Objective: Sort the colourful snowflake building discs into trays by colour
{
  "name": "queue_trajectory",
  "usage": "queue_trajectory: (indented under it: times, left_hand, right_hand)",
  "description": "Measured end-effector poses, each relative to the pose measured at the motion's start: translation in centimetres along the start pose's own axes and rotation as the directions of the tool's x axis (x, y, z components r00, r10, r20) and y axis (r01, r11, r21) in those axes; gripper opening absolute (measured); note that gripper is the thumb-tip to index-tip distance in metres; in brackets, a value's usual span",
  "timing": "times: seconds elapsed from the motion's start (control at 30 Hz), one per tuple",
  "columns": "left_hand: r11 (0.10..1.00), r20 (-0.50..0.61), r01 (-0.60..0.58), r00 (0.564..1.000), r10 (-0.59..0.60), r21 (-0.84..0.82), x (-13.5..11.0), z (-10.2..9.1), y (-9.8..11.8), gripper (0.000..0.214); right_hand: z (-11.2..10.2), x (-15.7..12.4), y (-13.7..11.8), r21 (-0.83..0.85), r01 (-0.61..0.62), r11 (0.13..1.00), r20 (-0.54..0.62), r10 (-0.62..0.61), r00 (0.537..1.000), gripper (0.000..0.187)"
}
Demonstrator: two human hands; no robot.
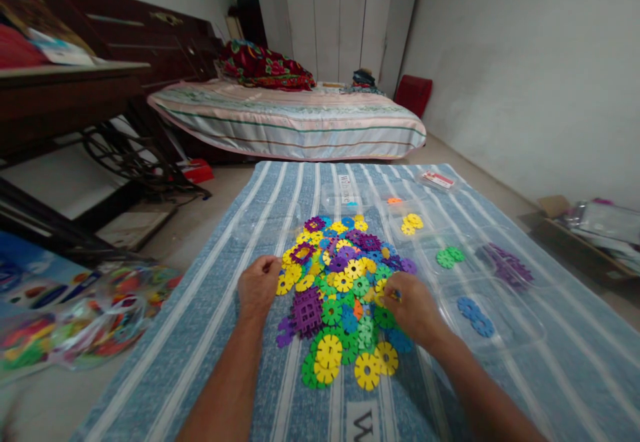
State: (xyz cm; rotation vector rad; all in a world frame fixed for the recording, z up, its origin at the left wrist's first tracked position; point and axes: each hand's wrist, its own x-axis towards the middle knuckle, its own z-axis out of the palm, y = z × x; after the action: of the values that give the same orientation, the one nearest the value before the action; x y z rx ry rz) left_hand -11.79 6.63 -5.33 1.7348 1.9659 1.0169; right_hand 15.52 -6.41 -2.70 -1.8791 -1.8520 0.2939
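Note:
A heap of plastic snowflake discs (343, 282) in yellow, green, blue and purple lies on the striped cloth. At its left edge rests my left hand (259, 287), fingers curled in beside some yellow discs (293, 273); what they hold, if anything, is hidden. My right hand (414, 307) is over the heap's right side with its fingertips pinched together. A small bit of blue and yellow shows at those fingertips, too unclear to name. Square purple lattice pieces (307, 311) lie in the heap near my left hand.
Clear plastic boxes stand right and behind: one with blue discs (475, 317), others with green discs (450, 257), purple pieces (509, 267), yellow discs (412, 224) and an orange piece (395, 200). Bags of colourful pieces (100, 319) lie on the floor left. A bed (300, 122) stands beyond.

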Motion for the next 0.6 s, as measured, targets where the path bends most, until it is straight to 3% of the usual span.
queue_trajectory:
  times: [0.07, 0.13, 0.23, 0.3, 0.37, 0.47, 0.53, 0.6]
  left_hand:
    - [1.0, 0.004, 0.007, 1.0, -0.007, 0.002, 0.0, 0.0, 0.0, 0.028]
    - [1.0, 0.012, 0.009, 1.0, -0.009, -0.002, -0.1, 0.0, 0.0, 0.029]
    - [1.0, 0.018, 0.009, 1.0, -0.008, -0.01, -0.1, 0.0, 0.0, 0.029]
    - [1.0, 0.016, 0.008, 1.0, -0.008, -0.019, -0.1, 0.1, -0.1, 0.029]
    - [1.0, 0.017, 0.009, 1.0, -0.008, -0.026, -0.1, 0.1, -0.1, 0.029]
    - [0.999, 0.021, 0.018, 1.0, -0.017, -0.03, -0.1, 0.2, 0.0, 0.028]
    - [0.999, 0.021, 0.028, 0.999, -0.028, -0.035, -0.1, 0.2, 0.0, 0.028]
    - [0.999, 0.017, 0.035, 0.999, -0.034, -0.039, -0.1, 0.3, -0.1, 0.028]
  right_hand:
    - [-1.4, 1.3, 0.4, 0.025, 0.017, 1.0, -0.04, -0.016, 0.999, 0.012]
    - [-3.1, 3.0, 1.0, -0.04, 0.012, 0.999, -0.214, -0.021, 0.977, 0.012]
    - [-5.4, 5.1, 1.8, -0.164, -0.047, 0.985, -0.521, -0.046, 0.852, 0.017]
    - [-5.8, 5.4, 1.9, -0.171, -0.044, 0.984, -0.584, -0.065, 0.809, 0.021]
    - [-5.1, 4.5, 1.6, -0.141, 0.02, 0.99, -0.515, -0.091, 0.853, 0.021]
    - [-2.9, 1.6, 0.6, -0.088, 0.122, 0.989, -0.266, -0.142, 0.954, 0.016]
    - [-1.4, -0.5, -0.1, -0.08, 0.161, 0.984, -0.114, -0.169, 0.979, 0.014]
    - [-0.4, -2.2, -0.6, -0.122, 0.174, 0.977, -0.036, -0.18, 0.983, 0.01]
